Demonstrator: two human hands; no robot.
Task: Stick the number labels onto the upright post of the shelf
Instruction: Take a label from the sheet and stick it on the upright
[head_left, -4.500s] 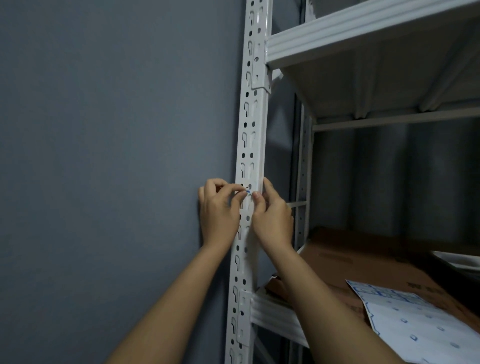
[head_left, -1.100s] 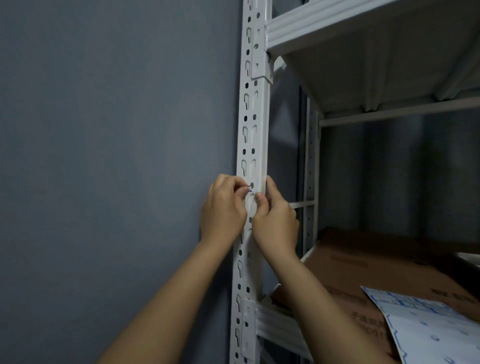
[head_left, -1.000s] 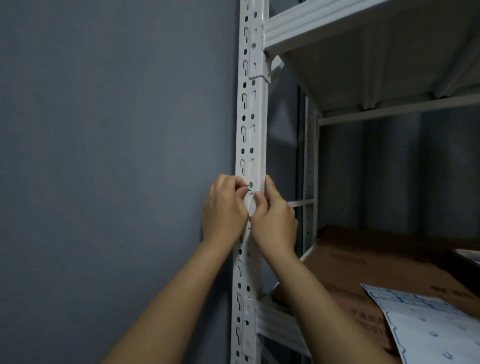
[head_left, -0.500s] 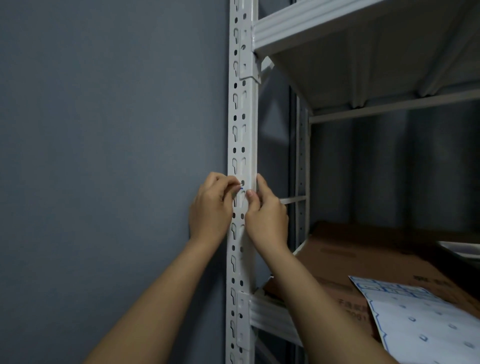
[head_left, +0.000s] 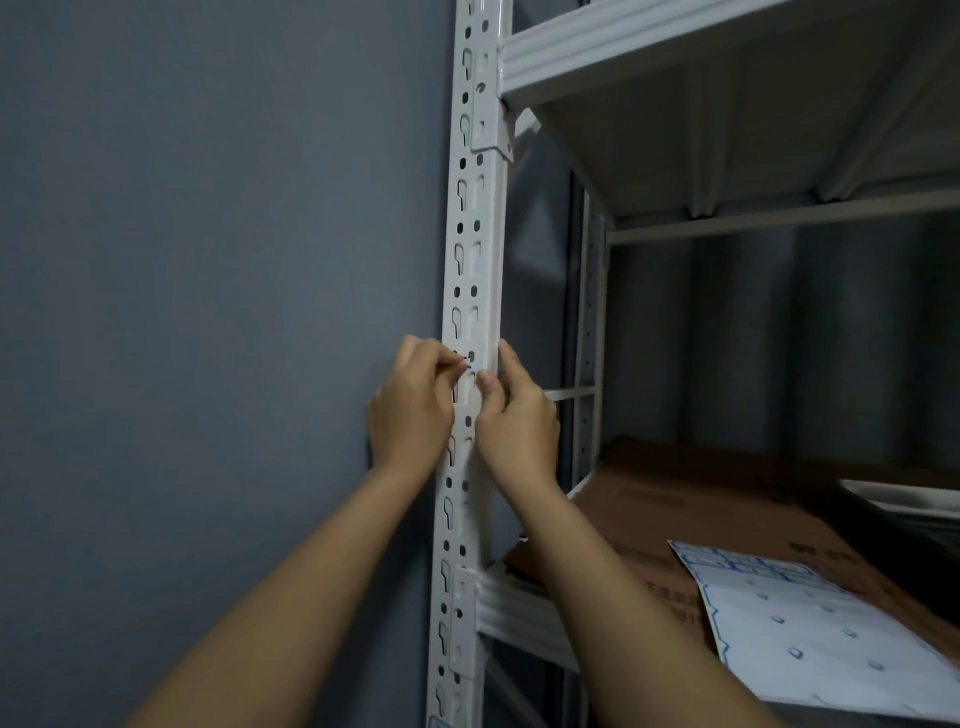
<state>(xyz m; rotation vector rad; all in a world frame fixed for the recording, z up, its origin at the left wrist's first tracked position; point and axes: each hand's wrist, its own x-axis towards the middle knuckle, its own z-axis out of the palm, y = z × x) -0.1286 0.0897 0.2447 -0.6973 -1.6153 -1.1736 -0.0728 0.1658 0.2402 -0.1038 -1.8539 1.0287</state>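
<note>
The white perforated upright post (head_left: 470, 249) of the shelf runs up the middle of the view. Both hands meet on it at mid height. My left hand (head_left: 413, 410) has its fingers curled and pinches the left edge of a small white number label (head_left: 469, 382) with a blue border, which lies against the post. My right hand (head_left: 514, 421) is on the right of the post, its thumb tip pressing the label and its forefinger laid along the post's right edge. Most of the label is hidden by my fingers.
A grey wall (head_left: 208, 312) fills the left. A white shelf board (head_left: 701, 67) juts out above. On the lower shelf lies a brown cardboard box (head_left: 691, 509) with a white label sheet (head_left: 810, 623) on top. A rear post (head_left: 589, 338) stands behind.
The view has shifted a little; both hands stay on the same spot of the post, fingers still working on the label.
</note>
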